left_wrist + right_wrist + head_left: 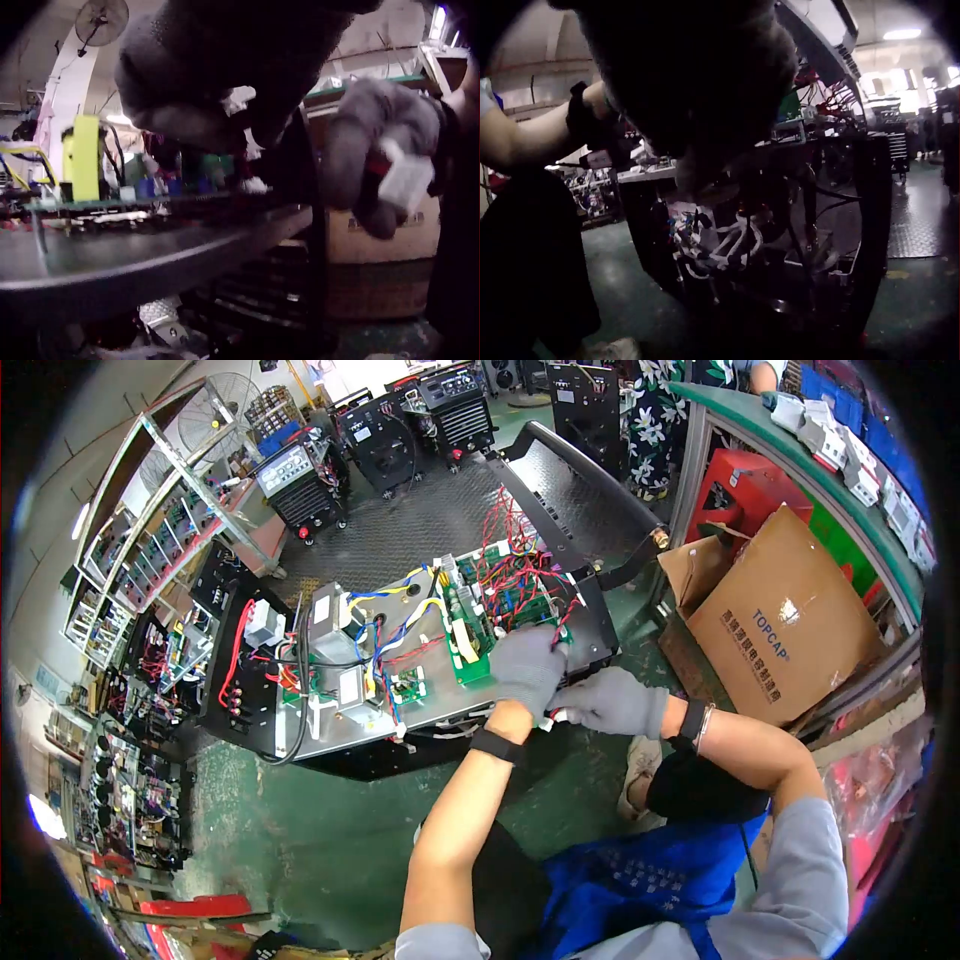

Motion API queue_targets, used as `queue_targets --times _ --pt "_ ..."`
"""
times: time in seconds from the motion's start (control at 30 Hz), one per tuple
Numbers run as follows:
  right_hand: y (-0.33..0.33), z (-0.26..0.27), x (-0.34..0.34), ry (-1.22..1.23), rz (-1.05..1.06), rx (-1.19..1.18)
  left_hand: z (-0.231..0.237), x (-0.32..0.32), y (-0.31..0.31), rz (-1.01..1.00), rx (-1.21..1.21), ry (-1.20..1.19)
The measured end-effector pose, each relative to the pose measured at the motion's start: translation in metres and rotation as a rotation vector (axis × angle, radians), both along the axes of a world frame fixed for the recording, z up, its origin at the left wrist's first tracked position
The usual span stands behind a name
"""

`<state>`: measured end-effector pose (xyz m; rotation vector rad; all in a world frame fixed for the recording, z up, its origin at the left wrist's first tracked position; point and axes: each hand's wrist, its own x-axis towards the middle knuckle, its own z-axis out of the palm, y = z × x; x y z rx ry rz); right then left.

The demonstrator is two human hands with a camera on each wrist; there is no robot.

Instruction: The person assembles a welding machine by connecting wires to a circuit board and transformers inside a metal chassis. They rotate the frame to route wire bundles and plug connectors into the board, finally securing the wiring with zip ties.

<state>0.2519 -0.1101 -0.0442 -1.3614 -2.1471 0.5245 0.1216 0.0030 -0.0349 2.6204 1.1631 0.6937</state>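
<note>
In the head view, my gloved left hand (530, 665) is over the right end of a circuit board (472, 660) on an opened machine. Its fingers curl around a small white connector (240, 99), seen between them in the left wrist view. My gloved right hand (615, 703) is just beyond the machine's near edge, pinching a white plug (407, 182) with a bit of red at its end. The right wrist view shows that hand (697, 75) dark and close, hiding its fingertips. Below it, white cables (731, 244) bunch inside the machine's open side.
Red wires (510, 575) crowd the boards behind my left hand. A black handle bar (590, 470) rises at the machine's far right. A large cardboard box (790, 620) leans at the right under a green-topped bench (740, 410). Other machines (300, 480) stand behind.
</note>
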Motion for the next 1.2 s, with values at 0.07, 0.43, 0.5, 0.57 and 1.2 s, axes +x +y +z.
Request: queue_targets --times 0.07,0.43,0.5,0.57,1.2 --pt "-0.004 0.002 0.001 0.478 -0.167 -0.413 0.006 -0.009 0.012 -0.050 -0.242 -0.227" --pt "0.008 0.001 0.001 1.431 -0.405 -0.790 0.034 -0.033 0.007 -0.016 -0.519 -0.472" --pt "0.007 0.008 -0.002 1.300 -0.413 -0.771 0.050 -0.029 -0.007 -0.107 -0.711 -0.512" --pt "0.001 0.020 -0.009 1.061 -0.463 -0.710 0.024 -0.022 -0.006 -0.121 -0.406 -0.397" --pt "0.001 0.016 -0.006 0.889 -0.357 -0.410 0.013 -0.023 -0.003 -0.253 -0.788 -0.732"
